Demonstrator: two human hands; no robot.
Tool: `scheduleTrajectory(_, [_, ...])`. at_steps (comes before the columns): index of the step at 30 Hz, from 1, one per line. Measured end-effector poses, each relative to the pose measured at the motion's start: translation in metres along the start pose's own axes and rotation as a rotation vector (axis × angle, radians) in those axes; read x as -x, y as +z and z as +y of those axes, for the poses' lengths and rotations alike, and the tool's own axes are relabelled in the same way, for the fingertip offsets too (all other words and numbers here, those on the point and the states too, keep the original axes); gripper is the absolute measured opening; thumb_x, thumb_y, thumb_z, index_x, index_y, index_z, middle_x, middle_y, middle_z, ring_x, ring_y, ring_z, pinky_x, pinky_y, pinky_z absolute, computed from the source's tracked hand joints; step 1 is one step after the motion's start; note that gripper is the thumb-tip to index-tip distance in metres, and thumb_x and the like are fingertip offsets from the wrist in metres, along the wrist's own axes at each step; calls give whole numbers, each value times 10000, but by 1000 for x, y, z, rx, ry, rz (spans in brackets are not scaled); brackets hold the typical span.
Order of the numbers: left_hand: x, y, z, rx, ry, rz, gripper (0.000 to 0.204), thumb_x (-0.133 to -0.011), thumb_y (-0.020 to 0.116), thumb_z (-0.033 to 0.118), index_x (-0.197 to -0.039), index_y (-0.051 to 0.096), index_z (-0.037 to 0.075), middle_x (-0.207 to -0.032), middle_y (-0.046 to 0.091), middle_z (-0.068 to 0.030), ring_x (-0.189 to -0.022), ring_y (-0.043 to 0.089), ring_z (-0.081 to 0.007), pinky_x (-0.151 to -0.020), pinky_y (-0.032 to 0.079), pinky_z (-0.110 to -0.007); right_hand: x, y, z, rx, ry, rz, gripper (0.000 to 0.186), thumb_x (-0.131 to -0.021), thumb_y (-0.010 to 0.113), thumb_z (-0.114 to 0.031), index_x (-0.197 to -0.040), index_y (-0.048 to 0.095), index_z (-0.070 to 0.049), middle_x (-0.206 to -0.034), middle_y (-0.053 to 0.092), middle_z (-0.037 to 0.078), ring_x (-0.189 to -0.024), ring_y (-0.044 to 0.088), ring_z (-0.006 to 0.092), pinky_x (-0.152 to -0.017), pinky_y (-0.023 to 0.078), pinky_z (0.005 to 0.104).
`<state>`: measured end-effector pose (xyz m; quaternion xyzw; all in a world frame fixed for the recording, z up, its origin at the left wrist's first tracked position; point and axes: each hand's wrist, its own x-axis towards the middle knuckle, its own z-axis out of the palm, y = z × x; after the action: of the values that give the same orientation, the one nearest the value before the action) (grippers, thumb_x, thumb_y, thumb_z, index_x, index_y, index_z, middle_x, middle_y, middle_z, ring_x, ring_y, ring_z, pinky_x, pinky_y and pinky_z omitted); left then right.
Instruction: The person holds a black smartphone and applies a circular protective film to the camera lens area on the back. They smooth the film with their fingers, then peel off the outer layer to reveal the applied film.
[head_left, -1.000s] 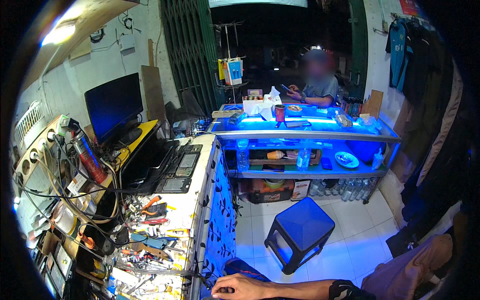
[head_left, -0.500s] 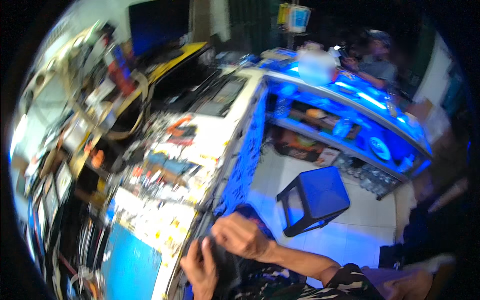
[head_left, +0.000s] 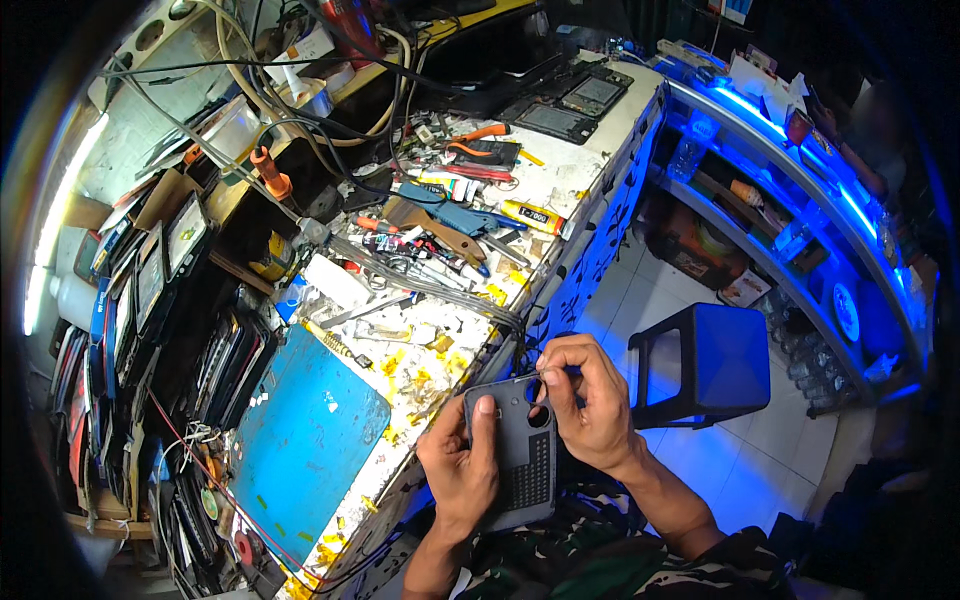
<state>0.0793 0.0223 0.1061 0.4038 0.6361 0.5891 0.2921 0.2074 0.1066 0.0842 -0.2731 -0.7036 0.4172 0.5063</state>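
L grip (head_left: 458,465) is holding grey cover (head_left: 515,440) over lap (head_left: 560,550), by surface (head_left: 600,140); R grip (head_left: 590,405) is pinching near its cam hole (head_left: 538,414), can't tell on what. Both are showing now vs one 1 sec ago: cover's prob. getting close handling.

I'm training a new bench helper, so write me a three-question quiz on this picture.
1. Which hand grips the left edge of the dark-grey dotted phone cover?
2. True or false: the flat blue rectangular mat lies on the square-topped blue plastic stool.
3. Fill in: in the picture, the stool stands to the ____ of the cluttered white-topped workbench.

Key: 1. The left hand. 2. False; it lies on the workbench. 3. Right.
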Motion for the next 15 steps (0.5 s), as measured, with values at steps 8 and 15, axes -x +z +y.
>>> scheduleTrajectory(8, [2, -1, 2, 160, -58, 74, 176, -949, 561, 102, -982, 618, -62, -700, 570, 23, -582, 445, 12, -482, 316, -160, -8, -12, -5, -351, 48, 11, 195, -1012, 372, -173, -965, 437, 4, -953, 474, 94, -787, 563, 154, -683, 507, 260])
scheduleTrajectory(15, [12, -8, 5, -70, 85, 120, 136, -893, 628, 62, -943, 655, -62, -717, 648, -37, -605, 542, -36, -547, 428, -180, -17, -27, -16, 133, 22, 9, 180, -810, 705, -71, -961, 640, 1, -968, 640, 104, -784, 602, 147, -650, 470, 263])
